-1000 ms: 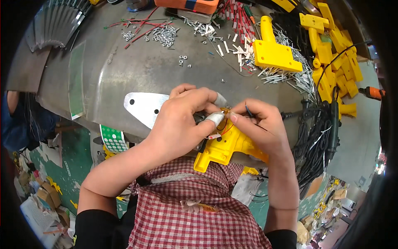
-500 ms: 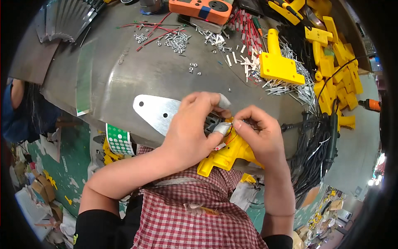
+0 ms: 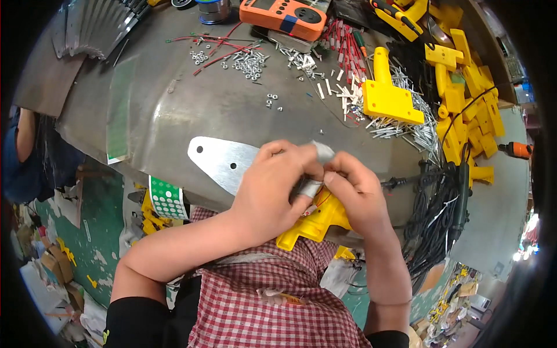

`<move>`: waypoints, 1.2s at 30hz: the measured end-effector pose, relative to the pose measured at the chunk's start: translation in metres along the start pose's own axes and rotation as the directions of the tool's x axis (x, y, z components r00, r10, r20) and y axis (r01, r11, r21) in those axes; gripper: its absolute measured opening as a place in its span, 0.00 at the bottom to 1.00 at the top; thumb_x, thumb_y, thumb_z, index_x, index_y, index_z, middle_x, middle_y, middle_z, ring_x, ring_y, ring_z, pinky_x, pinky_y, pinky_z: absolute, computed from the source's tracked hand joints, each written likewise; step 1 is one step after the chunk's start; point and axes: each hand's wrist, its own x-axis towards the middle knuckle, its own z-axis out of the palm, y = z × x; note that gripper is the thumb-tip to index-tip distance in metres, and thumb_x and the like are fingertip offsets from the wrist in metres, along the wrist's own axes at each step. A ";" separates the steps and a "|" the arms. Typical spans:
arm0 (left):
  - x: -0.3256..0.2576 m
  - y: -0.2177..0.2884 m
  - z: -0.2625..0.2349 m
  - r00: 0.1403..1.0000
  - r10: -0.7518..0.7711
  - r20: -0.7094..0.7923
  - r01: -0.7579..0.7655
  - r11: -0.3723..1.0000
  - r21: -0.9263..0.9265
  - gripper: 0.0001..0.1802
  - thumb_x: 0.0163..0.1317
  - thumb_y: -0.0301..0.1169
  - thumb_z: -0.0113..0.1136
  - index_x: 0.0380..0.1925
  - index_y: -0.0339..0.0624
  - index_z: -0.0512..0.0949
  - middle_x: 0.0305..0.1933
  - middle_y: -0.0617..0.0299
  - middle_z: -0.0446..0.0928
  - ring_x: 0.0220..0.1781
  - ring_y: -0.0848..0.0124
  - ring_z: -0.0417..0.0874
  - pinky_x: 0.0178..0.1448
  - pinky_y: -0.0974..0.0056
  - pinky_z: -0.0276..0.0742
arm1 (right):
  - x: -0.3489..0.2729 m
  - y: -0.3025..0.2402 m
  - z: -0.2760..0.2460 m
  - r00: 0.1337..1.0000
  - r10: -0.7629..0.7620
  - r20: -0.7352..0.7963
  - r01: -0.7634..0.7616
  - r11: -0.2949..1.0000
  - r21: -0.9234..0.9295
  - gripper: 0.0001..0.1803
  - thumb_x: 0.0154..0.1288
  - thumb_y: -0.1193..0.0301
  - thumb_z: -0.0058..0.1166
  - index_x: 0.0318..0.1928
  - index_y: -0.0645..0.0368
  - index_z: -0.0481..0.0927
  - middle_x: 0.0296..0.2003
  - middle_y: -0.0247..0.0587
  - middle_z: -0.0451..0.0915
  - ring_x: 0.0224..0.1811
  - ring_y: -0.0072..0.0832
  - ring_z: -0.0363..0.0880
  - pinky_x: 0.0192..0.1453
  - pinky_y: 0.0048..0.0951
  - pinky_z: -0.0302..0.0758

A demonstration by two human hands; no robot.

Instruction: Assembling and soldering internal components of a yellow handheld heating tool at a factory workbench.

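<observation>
**Two hands close on a yellow housing at the edge of a crowded tabletop**

A grey metal tabletop (image 3: 174, 110) fills the upper part of the view, strewn with parts. Along its right side lies a heap of yellow plastic housings (image 3: 470, 110), with a bundle of black cables (image 3: 435, 226) hanging off the edge below them. A separate yellow handle-shaped housing (image 3: 387, 95) rests on a scatter of white and silver pins. An orange meter (image 3: 285, 17) sits at the far edge, beside red wires (image 3: 217, 49) and a small spread of nuts (image 3: 249, 62). A flat shiny metal plate (image 3: 223, 162) with holes lies near the front edge, partly covered by the left hand (image 3: 275, 194). That hand is curled tight, its taped fingertips pinching at the top of a yellow housing (image 3: 313, 223) held just off the front edge, above a checked red shirt (image 3: 261, 296). The right hand (image 3: 360, 194) touches the left, its fingers narrowed onto the same piece; thin red wire shows between them. The hands hide most of the housing.
</observation>
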 end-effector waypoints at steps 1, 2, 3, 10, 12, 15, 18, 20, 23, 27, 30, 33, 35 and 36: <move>0.002 0.000 -0.001 1.000 0.002 0.004 -0.002 1.000 -0.008 0.32 0.52 0.19 0.62 0.56 0.40 0.59 0.34 0.60 0.78 0.36 0.72 0.79 0.40 0.69 0.74 | 0.002 -0.001 0.000 1.000 0.005 -0.007 -0.005 1.000 -0.001 0.07 0.62 0.73 0.51 0.36 0.65 0.74 0.26 0.39 0.76 0.30 0.21 0.74 0.35 0.26 0.71; 0.003 0.001 -0.002 1.000 0.015 -0.005 -0.015 1.000 0.002 0.31 0.52 0.19 0.61 0.56 0.40 0.59 0.33 0.61 0.78 0.35 0.75 0.79 0.39 0.70 0.74 | 0.006 -0.003 0.002 1.000 0.002 -0.009 -0.002 0.998 -0.067 0.07 0.62 0.73 0.51 0.36 0.65 0.74 0.27 0.41 0.77 0.30 0.26 0.76 0.35 0.28 0.72; 0.005 -0.001 -0.003 0.999 0.026 -0.021 -0.026 0.999 0.020 0.31 0.52 0.20 0.60 0.56 0.40 0.60 0.33 0.62 0.77 0.34 0.77 0.78 0.38 0.71 0.73 | 0.010 -0.005 0.003 1.000 -0.007 -0.001 0.007 0.991 -0.134 0.07 0.61 0.73 0.52 0.37 0.64 0.75 0.28 0.43 0.77 0.31 0.31 0.77 0.36 0.30 0.72; 0.004 0.001 0.000 0.905 -0.398 0.146 0.424 0.858 -0.289 0.30 0.52 0.20 0.57 0.56 0.41 0.60 0.33 0.63 0.77 0.31 0.80 0.77 0.35 0.74 0.72 | 0.003 -0.002 -0.006 0.798 -0.598 0.070 0.515 0.617 -0.595 0.06 0.60 0.73 0.54 0.35 0.62 0.76 0.32 0.47 0.76 0.35 0.41 0.77 0.38 0.36 0.72; 0.005 -0.004 -0.001 0.978 -0.186 0.099 0.198 0.972 -0.127 0.31 0.52 0.19 0.58 0.56 0.41 0.60 0.33 0.63 0.77 0.31 0.79 0.77 0.35 0.73 0.72 | 0.004 -0.007 -0.005 0.928 -0.369 0.053 0.334 0.762 -0.555 0.05 0.60 0.74 0.55 0.35 0.62 0.76 0.32 0.46 0.75 0.35 0.40 0.76 0.39 0.37 0.72; 0.012 -0.005 0.001 0.996 -0.032 0.083 0.038 0.996 -0.080 0.31 0.51 0.18 0.57 0.57 0.40 0.59 0.33 0.63 0.76 0.31 0.78 0.77 0.37 0.72 0.73 | 0.011 0.000 -0.016 0.991 0.019 0.131 -0.015 0.999 -0.030 0.05 0.58 0.74 0.56 0.35 0.61 0.76 0.31 0.45 0.73 0.36 0.41 0.76 0.39 0.37 0.72; 0.021 -0.002 -0.003 0.906 -0.355 0.231 0.423 0.786 -0.451 0.33 0.51 0.17 0.57 0.58 0.40 0.57 0.34 0.62 0.74 0.31 0.75 0.76 0.43 0.70 0.73 | 0.007 -0.019 -0.014 0.973 -0.203 0.113 0.231 0.897 -0.377 0.05 0.59 0.74 0.55 0.35 0.61 0.75 0.28 0.45 0.71 0.35 0.42 0.75 0.38 0.36 0.71; 0.025 -0.006 -0.003 0.849 -0.401 0.345 0.528 0.685 -0.502 0.33 0.52 0.17 0.56 0.59 0.39 0.56 0.35 0.61 0.73 0.34 0.76 0.76 0.45 0.70 0.72 | 0.011 -0.005 -0.020 0.878 -0.442 0.184 0.464 0.692 -0.553 0.05 0.61 0.74 0.54 0.37 0.62 0.75 0.28 0.47 0.71 0.33 0.43 0.75 0.37 0.36 0.71; 0.019 -0.004 -0.003 0.918 -0.295 0.267 0.383 0.837 -0.392 0.33 0.52 0.18 0.57 0.58 0.39 0.56 0.33 0.62 0.74 0.41 0.75 0.76 0.48 0.69 0.72 | 0.011 -0.001 -0.022 0.817 -0.532 0.223 0.536 0.556 -0.635 0.06 0.60 0.74 0.55 0.37 0.62 0.75 0.28 0.46 0.72 0.32 0.43 0.75 0.36 0.37 0.71; 0.017 -0.007 0.001 0.981 -0.143 0.130 0.174 0.947 -0.269 0.34 0.52 0.19 0.57 0.58 0.39 0.55 0.32 0.63 0.74 0.42 0.74 0.76 0.54 0.66 0.69 | 0.012 -0.003 -0.017 0.988 -0.128 0.092 0.145 0.965 -0.217 0.06 0.57 0.74 0.58 0.33 0.61 0.76 0.28 0.44 0.74 0.32 0.41 0.74 0.35 0.36 0.71; 0.019 -0.008 0.000 0.868 -0.416 0.272 0.497 0.733 -0.465 0.33 0.52 0.19 0.57 0.58 0.38 0.55 0.34 0.63 0.74 0.40 0.75 0.75 0.56 0.67 0.68 | 0.012 -0.004 -0.013 0.946 -0.319 0.049 0.313 0.866 -0.389 0.05 0.59 0.73 0.55 0.33 0.62 0.76 0.29 0.45 0.73 0.32 0.42 0.74 0.35 0.37 0.71; 0.021 -0.004 -0.002 0.847 -0.426 0.318 0.532 0.682 -0.502 0.33 0.52 0.18 0.57 0.58 0.38 0.55 0.35 0.63 0.73 0.39 0.76 0.75 0.56 0.67 0.68 | 0.012 -0.002 -0.014 0.830 -0.549 0.100 0.486 0.623 -0.613 0.06 0.61 0.73 0.53 0.35 0.62 0.76 0.29 0.46 0.73 0.32 0.44 0.73 0.35 0.37 0.71; 0.017 -0.005 -0.001 0.879 -0.397 0.264 0.476 0.771 -0.424 0.32 0.53 0.18 0.56 0.58 0.40 0.56 0.36 0.63 0.74 0.41 0.76 0.75 0.53 0.68 0.69 | 0.013 0.000 -0.015 0.818 -0.559 0.137 0.499 0.570 -0.653 0.06 0.61 0.73 0.52 0.36 0.62 0.76 0.29 0.46 0.73 0.32 0.46 0.72 0.35 0.38 0.71; 0.017 -0.004 -0.002 0.878 -0.390 0.276 0.475 0.772 -0.421 0.32 0.53 0.18 0.56 0.58 0.40 0.56 0.36 0.63 0.74 0.41 0.76 0.75 0.53 0.68 0.69 | 0.013 0.001 -0.016 0.898 -0.419 0.134 0.417 0.716 -0.560 0.06 0.61 0.73 0.54 0.38 0.62 0.75 0.30 0.44 0.73 0.33 0.42 0.74 0.37 0.35 0.72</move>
